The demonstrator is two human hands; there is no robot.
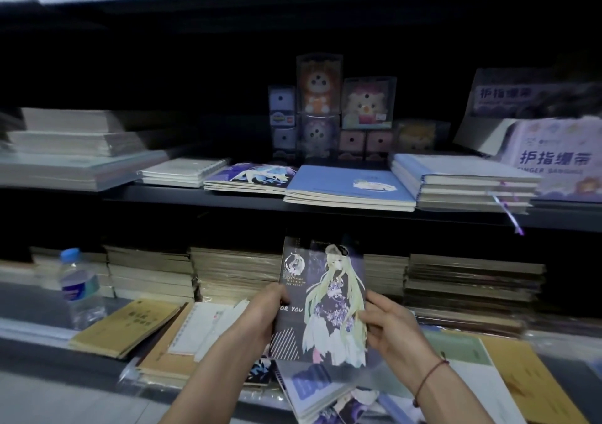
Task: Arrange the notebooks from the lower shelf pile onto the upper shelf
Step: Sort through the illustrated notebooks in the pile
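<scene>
The left hand point(264, 313) grips the left edge of a dark illustrated notebook point(322, 303), fingers curled round behind the cover and thumb on the front; the right hand point(387, 322) pinches the opposite edge the same way, a thin red cord at its wrist. Between them the notebook stands nearly upright, cover toward the camera, raised above the loose pile point(325, 391) of mixed notebooks that sprawls along the front of the lower shelf point(39, 358). It looks thin and light, a soft-cover with a glossy face, so it will likely flex if held by one corner and may slide under dry fingers; a hold at mid-height on both long edges, as now, seems the steady one. A water bottle point(79, 288) stands to the left on the same shelf, beside tan notebooks lying flat. Behind the held notebook, wrapped stacks point(234, 274) of stock fill the back of the lower shelf. Above, on the upper shelf point(195, 197), flat piles sit side by side: a white spiral-bound pile, a short pile with the same dark illustrated cover point(250, 177), a blue pile point(350, 187), then thicker blue-edged books. The matching pile lies up and slightly left of the hands, and looks the natural place for it. Small boxed toys point(321, 98) stand at the back
</scene>
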